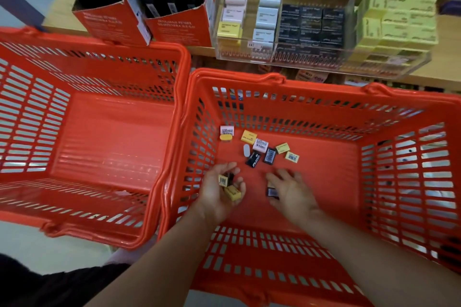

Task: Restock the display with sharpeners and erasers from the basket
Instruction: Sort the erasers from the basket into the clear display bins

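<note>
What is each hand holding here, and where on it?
Left hand cups small erasers, yellow and black, in its curled palm. Right hand pinches a black eraser by its edge on the basket floor.

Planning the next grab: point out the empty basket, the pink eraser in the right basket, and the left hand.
empty basket (184,57): head view, far right corner of its rim.
pink eraser (260,145): head view, its barcode label face.
left hand (219,189): head view, the palm, cupping yellow and black erasers.
</note>
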